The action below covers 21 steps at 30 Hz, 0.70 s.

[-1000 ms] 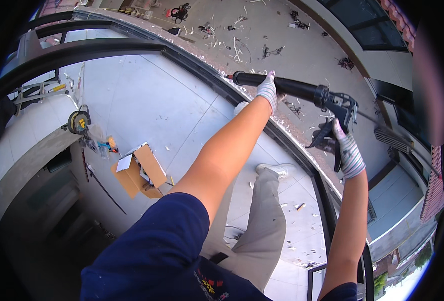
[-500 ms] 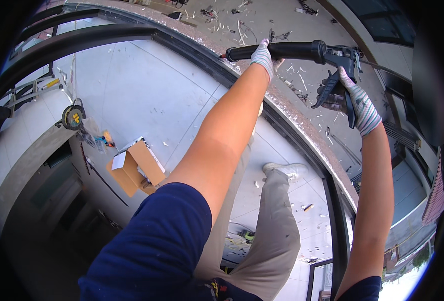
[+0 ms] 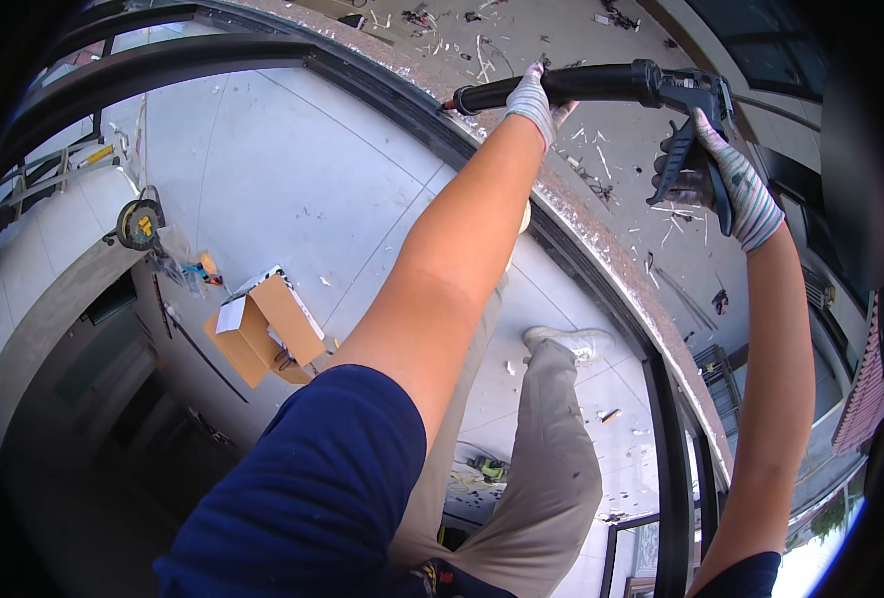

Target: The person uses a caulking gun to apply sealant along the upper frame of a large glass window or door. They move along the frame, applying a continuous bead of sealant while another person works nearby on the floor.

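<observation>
Brown cardboard box (image 3: 262,334) w/ white label below; hands clamped on black caulking gun (image 3: 601,85).

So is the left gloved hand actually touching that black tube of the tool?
Touching. The head view shows the left hand wrapped around the black tube, fingers closed over it.

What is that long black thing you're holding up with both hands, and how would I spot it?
Find the dark curved window frame sweeping across the picture, with the speckled stone ledge beside it. At the ledge's top end, the left hand and right hand, both gloved, hold a black caulking gun. It is the only long tube with a trigger grip; everything else there is small scattered scraps.
</observation>
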Available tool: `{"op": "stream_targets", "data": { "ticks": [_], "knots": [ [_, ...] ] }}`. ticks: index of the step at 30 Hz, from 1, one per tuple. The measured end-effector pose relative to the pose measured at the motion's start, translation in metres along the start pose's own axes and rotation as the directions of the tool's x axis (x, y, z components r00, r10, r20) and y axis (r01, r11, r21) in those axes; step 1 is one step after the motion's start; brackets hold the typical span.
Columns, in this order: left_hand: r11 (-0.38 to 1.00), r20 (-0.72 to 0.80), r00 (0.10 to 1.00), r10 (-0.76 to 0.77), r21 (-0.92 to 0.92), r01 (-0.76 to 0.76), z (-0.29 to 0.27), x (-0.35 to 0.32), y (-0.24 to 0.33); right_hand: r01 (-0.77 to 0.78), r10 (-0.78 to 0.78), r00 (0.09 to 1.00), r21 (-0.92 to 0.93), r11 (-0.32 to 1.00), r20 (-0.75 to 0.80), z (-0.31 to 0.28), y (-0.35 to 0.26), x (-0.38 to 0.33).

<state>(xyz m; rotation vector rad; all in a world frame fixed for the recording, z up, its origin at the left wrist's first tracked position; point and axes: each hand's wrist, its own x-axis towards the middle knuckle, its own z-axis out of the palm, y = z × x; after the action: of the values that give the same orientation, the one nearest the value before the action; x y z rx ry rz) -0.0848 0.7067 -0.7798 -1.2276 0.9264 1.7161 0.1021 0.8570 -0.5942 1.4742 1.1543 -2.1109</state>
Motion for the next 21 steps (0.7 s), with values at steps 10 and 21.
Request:
{"op": "stream_targets", "data": {
  "ticks": [10, 21],
  "knots": [
    [0.998, 0.044, 0.999, 0.029, -0.057, -0.027, 0.004, 0.006, 0.006, 0.048, -0.048, 0.996, -0.003, 0.999, -0.081, 0.028, -0.022, -0.009],
    [0.987, 0.082, 0.997, 0.013, -0.161, 0.000, 0.005, 0.009, 0.004, 0.048, -0.055, 0.996, -0.107, 0.993, -0.069, 0.007, -0.021, 0.008]
  ]
}}
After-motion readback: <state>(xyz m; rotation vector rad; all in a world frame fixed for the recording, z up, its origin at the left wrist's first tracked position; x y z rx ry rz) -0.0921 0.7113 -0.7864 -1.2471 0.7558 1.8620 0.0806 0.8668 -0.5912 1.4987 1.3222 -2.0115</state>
